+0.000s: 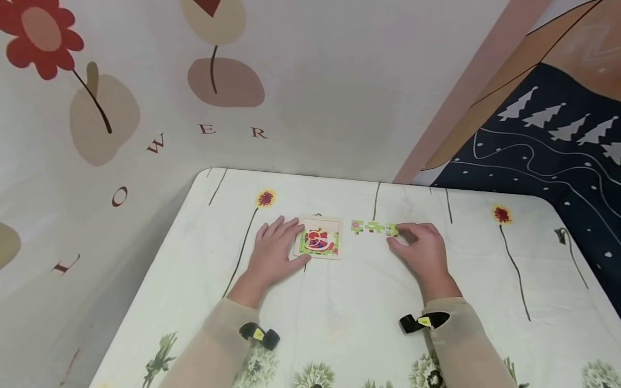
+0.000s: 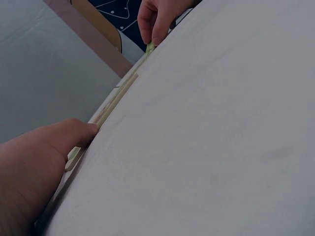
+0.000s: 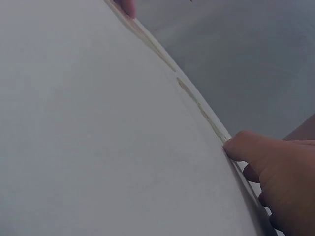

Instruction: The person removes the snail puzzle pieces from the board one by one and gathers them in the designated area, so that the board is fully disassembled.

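A small square wooden puzzle board point(image 1: 317, 221) lies on the table, its lower part filled with a red, purple and green picture. My left hand point(image 1: 277, 250) rests over the board's left side with fingers spread and fairly straight. In the left wrist view, its thumb point(image 2: 81, 130) touches the near edge of the board point(image 2: 118, 100). Right of the board, green puzzle pieces point(image 1: 374, 227) lie in a row. My right hand point(image 1: 423, 250) pinches the rightmost puzzle piece point(image 1: 392, 229) between thumb and forefinger. The wrist views show board and pieces only edge-on.
A white cloth printed with flowers covers the table point(image 1: 339, 307). Behind the table's far edge stands a pale printed wall hanging point(image 1: 330, 108), with a dark blue patterned cloth point(image 1: 548, 145) at the right. Each wrist wears a black strap point(image 1: 424, 321).
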### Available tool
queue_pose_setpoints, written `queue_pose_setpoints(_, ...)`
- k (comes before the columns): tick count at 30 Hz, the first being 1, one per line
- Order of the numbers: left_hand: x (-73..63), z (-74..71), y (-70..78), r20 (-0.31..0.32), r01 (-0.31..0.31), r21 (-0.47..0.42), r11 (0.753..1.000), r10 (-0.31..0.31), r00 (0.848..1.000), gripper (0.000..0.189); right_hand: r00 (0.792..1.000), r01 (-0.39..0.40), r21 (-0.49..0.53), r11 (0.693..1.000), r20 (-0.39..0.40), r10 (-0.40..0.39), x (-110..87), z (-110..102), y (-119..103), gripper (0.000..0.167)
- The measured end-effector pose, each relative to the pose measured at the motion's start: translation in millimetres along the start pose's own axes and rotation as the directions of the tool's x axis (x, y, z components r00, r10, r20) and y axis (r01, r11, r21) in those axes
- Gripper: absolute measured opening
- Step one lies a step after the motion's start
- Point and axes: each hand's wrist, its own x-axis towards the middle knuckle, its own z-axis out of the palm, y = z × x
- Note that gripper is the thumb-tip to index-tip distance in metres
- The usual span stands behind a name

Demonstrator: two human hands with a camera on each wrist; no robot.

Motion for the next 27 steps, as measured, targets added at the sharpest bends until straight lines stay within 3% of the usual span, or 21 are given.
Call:
queue_pose_setpoints(13, -1.8, -1.0, 2.0, -0.008, 0.0, -0.015, 1.0, 0.0, 1.0, 0.078, 1.0, 0.023, -0.014, 1.0, -0.002, -0.023, 1.0, 0.7, -0.1, 0.03)
queue_pose_setpoints(27, -1.1, -1.9, 1.3, -0.006, -0.005, -0.011, 1.0, 0.005, 1.0, 0.08, 1.0, -0.009, -0.007, 1.0, 0.014, 0.009, 2.4, -0.7, -5.7, 0.026)
